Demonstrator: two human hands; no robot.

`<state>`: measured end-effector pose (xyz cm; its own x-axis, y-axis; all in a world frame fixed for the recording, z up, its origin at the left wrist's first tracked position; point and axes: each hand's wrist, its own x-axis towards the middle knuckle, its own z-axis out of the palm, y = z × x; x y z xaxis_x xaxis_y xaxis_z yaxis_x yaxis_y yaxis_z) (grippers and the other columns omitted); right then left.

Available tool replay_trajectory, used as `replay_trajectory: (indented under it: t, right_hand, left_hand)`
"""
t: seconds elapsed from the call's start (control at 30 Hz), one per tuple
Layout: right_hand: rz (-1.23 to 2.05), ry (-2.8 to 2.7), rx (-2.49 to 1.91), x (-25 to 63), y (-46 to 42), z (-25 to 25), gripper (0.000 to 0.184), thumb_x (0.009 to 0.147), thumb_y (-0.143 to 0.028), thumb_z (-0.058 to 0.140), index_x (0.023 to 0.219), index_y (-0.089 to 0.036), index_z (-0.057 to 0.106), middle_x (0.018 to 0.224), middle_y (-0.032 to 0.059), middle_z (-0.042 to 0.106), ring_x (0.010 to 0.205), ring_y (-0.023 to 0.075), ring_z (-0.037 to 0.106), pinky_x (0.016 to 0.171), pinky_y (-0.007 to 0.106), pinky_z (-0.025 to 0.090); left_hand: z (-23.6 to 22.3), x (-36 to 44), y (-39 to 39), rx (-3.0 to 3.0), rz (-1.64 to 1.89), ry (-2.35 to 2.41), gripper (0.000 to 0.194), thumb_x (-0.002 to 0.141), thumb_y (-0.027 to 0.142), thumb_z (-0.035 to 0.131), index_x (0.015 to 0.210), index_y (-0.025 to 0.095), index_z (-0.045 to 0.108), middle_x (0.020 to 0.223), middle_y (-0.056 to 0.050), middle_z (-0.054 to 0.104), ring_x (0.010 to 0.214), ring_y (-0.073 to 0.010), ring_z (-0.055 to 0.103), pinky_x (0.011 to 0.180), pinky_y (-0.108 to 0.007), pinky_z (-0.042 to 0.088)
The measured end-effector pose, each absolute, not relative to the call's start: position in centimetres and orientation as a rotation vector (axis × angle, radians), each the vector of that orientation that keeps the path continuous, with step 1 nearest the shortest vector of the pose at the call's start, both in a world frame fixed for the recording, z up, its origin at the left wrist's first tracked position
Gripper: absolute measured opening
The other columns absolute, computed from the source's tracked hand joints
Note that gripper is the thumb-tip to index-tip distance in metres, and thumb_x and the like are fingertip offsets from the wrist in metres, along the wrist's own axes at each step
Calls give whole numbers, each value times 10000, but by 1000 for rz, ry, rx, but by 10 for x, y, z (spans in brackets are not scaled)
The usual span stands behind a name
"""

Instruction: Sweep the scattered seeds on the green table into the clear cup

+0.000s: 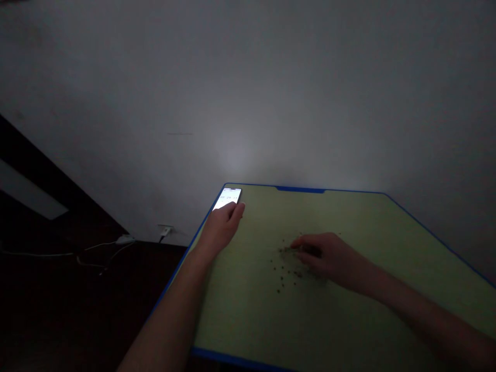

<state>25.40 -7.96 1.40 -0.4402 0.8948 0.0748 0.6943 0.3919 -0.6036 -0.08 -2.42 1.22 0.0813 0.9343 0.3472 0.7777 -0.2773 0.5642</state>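
My left hand (pixel 225 225) is closed over the lower part of a phone (pixel 228 198) at the table's far left corner. Its thumb lies along the phone's right side, and the other fingers are mostly hidden. The lit screen shows digits like a timer. Over the middle of the table, my right hand (pixel 323 254) is bent low, thumb and forefinger brought close in a pinch. Small dark pieces (pixel 282 267), like beans or beads, lie scattered under and left of it. What its fingertips hold, if anything, is too small and dim to make out.
The pale green table (pixel 248 305) has a blue edge and stands against a grey wall (pixel 294 93). On the left, a plug (pixel 166 231) sits in a wall socket, and white cables (pixel 96 248) run near the dark floor. The room is dim.
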Motion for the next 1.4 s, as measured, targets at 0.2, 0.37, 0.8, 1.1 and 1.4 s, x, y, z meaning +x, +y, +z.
replay_trajectory:
  t: [0.2, 0.37, 0.8, 1.1, 1.4]
  right_hand:
    - [759, -2228, -1482, 281, -104, -2, 267, 828, -272, 506, 998, -246, 710, 839, 26, 728, 687, 181, 634, 626, 280, 471]
    - [739, -2226, -1546, 282, -107, -7, 266, 836, -271, 503, 998, -243, 711, 856, 33, 733, 680, 181, 642, 637, 291, 482]
    - [619, -2276, -1470, 251, -92, 1, 264, 806, -159, 514, 970, -185, 719, 798, 41, 734, 655, 160, 643, 619, 266, 454]
    - [698, -2247, -1438, 249, -89, -2, 256, 812, -201, 513, 968, -187, 716, 787, 42, 729, 631, 158, 625, 593, 264, 446]
    - [719, -2320, -1332, 233, -90, -3, 214, 805, -177, 530, 922, -186, 709, 820, 37, 721, 682, 155, 624, 632, 257, 433]
  left_hand:
    - [12, -1, -24, 2133, 987, 1715, 450, 886, 520, 304, 654, 194, 510, 582, 25, 494, 571, -132, 442, 545, -263, 278]
    - [12, -1, -24, 2121, 991, 1702, 446, 883, 514, 310, 659, 191, 522, 581, 23, 496, 569, -130, 438, 538, -261, 272]
    - [11, 0, -24, 2124, 983, 1694, 433, 888, 504, 318, 676, 191, 529, 589, 26, 499, 569, -128, 434, 539, -260, 273]
    - [11, 1, -24, 2138, 985, 1690, 418, 896, 488, 327, 675, 192, 522, 604, 18, 516, 576, -128, 443, 549, -262, 279]
    - [12, 1, -25, 2143, 997, 1690, 416, 897, 484, 330, 662, 193, 512, 598, 32, 493, 580, -122, 445, 541, -259, 262]
